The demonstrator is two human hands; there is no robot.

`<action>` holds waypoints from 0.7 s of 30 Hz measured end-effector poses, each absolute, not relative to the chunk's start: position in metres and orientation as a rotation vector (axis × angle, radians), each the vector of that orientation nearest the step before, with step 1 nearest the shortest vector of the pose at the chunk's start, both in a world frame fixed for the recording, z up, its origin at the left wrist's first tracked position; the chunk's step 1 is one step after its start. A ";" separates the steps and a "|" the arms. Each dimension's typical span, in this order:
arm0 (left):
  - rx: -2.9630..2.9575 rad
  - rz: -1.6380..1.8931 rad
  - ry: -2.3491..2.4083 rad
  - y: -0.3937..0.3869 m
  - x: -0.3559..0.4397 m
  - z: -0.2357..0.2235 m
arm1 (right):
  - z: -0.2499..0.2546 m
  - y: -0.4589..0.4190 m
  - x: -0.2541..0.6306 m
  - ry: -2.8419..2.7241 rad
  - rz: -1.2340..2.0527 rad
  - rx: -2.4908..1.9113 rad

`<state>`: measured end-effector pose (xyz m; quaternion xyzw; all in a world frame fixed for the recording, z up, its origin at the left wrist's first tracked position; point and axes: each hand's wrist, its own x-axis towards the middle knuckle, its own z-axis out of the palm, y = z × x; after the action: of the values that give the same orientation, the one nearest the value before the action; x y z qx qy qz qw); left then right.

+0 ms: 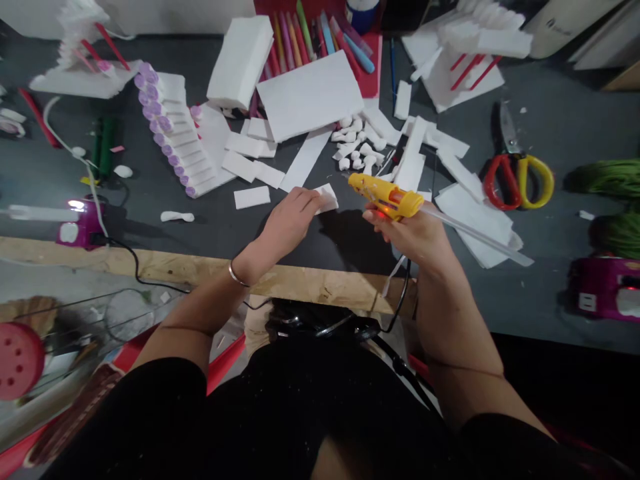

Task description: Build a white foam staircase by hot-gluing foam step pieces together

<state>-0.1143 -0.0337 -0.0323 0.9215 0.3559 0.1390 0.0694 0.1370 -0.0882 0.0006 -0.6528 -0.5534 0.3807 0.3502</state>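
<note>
My right hand (413, 230) is wrapped round a yellow hot glue gun (377, 190), its nozzle pointing left and a long clear glue stick (480, 233) sticking out of its back. A red light glows by the grip. My left hand (293, 220) has its fingers closed on a small white foam piece (327, 199) at the table's front; the fingertips cover part of it. The nozzle is a short way right of that piece, apart from it. Behind it lies a pile of small white bone-shaped pieces (357, 143). More flat white strips (253, 197) lie to the left.
Red-and-yellow scissors (517, 177) lie at right. A stepped white model with purple rolls (170, 133) stands at left. A large white block (313, 93) leans before the markers (300, 40). Purple devices (83, 223) sit at both sides. The black cord (404, 293) hangs over the front edge.
</note>
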 end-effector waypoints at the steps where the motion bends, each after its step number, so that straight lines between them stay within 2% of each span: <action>1: 2.749 0.457 1.097 -0.034 -0.115 -0.032 | 0.001 -0.088 0.137 -1.428 0.989 -1.692; 6: 2.596 0.622 1.269 -0.033 -0.119 -0.033 | 0.001 -0.089 0.137 -1.396 1.014 -1.718; 13: 2.499 0.515 1.248 -0.035 -0.119 -0.040 | -0.001 -0.090 0.134 -1.294 1.036 -1.756; 21: 2.514 0.593 1.193 -0.037 -0.119 -0.035 | -0.007 -0.093 0.137 -1.365 1.073 -1.818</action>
<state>-0.1193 -0.0373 -0.0350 0.8738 0.4149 0.2060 0.1477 0.1365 -0.0933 -0.0067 -0.6877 -0.5166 0.4060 0.3088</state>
